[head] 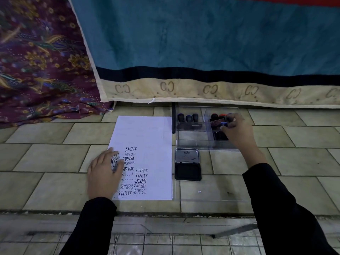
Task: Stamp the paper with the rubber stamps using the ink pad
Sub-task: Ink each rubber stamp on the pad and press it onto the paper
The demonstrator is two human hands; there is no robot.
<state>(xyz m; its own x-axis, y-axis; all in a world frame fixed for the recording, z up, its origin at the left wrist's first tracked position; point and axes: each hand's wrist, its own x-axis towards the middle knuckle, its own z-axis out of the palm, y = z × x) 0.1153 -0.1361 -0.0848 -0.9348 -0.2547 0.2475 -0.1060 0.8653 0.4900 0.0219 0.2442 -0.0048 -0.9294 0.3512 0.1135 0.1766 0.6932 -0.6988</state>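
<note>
A white paper (147,137) lies on the tiled floor with several black stamped words on its lower half. My left hand (104,173) rests flat on the paper's left edge, fingers spread. To the right, an open black ink pad (187,171) sits with its lid (187,155) tipped back. Behind it stands a clear plastic organizer (193,140). Black-handled rubber stamps (189,119) stand in its left compartment. My right hand (235,129) reaches into the right compartment and grips a rubber stamp (219,120) among several others there.
A blue quilted mattress (202,43) with a beige border runs across the back, just behind the organizer. Purple floral cloth (42,67) lies at the left. A black pen (173,118) lies between paper and organizer. A step edge (165,213) crosses in front.
</note>
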